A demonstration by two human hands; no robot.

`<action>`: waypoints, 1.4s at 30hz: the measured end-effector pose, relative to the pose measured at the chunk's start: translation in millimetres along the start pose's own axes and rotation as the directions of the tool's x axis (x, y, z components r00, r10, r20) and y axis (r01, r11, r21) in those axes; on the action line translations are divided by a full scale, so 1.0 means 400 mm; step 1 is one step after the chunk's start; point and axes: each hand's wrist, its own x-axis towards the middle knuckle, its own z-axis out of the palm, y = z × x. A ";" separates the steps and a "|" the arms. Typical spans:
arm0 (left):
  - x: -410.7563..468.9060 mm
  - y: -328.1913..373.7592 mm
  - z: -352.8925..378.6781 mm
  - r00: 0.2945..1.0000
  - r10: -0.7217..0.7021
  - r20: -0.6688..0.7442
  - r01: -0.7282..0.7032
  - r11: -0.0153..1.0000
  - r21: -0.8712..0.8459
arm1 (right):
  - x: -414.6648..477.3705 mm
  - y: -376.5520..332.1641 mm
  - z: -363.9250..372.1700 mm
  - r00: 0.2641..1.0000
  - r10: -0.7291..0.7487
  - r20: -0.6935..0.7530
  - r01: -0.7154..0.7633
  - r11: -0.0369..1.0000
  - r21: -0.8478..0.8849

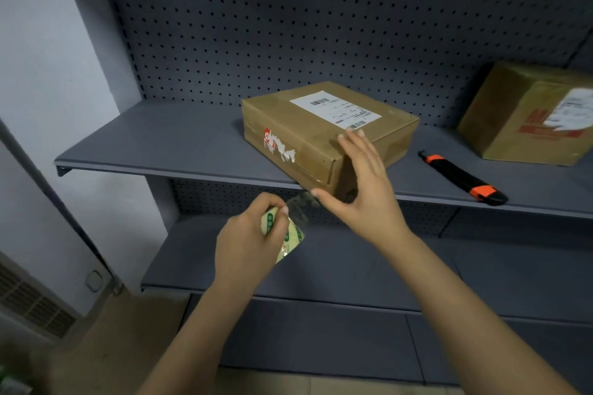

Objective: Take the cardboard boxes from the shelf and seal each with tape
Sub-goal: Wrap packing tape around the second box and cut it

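Taping comes first, so I start with the flat brown cardboard box (pixel 288 119). It lies on the grey metal shelf (pixel 144 138), turned at an angle, with its near corner reaching the shelf's front edge. I judge it light and fairly stiff: corrugated board, low and wide, with crisp edges but a scuffed near side where a red and white sticker has torn away. The surface looks slightly glossy in places, perhaps from old tape, so new tape may grip less well there. The best hold is flat against a side wall or spread over the top near a corner, not on the loose end flap.

My right hand (pixel 362 189) does that now, fingers straight and spread against the near corner, thumb stretched toward the strip of tape (pixel 301 204). I cannot tell whether the thumb touches it. My left hand (pixel 247 244) is curled tight round the roll of clear packing tape (pixel 288 236), pale yellow-green at the core, just below the shelf edge. The strip runs thin, shiny and crinkled up to the box's corner; it would wrinkle or stick to itself if slack.

A white shipping label (pixel 333 109) lies smooth on the lid. To the right rests a black and orange utility knife (pixel 462 178), and beyond it a taller brown cardboard box (pixel 513 115). Behind stands the perforated grey back panel (pixel 288 26).
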 end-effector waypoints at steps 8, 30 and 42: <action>0.025 0.031 -0.016 0.990 0.137 -0.039 -0.136 0.990 0.028 | -0.079 -0.078 -0.003 0.997 0.040 -0.073 -0.034 0.997 0.071; -0.029 0.030 0.036 0.959 0.007 0.283 0.133 0.871 -0.473 | -0.059 -0.004 -0.088 0.990 0.104 0.096 -0.122 0.971 0.206; 0.019 0.121 -0.036 0.969 0.211 -0.127 -0.150 0.916 0.373 | -0.088 0.012 -0.064 0.975 0.210 -0.068 -0.139 0.824 0.549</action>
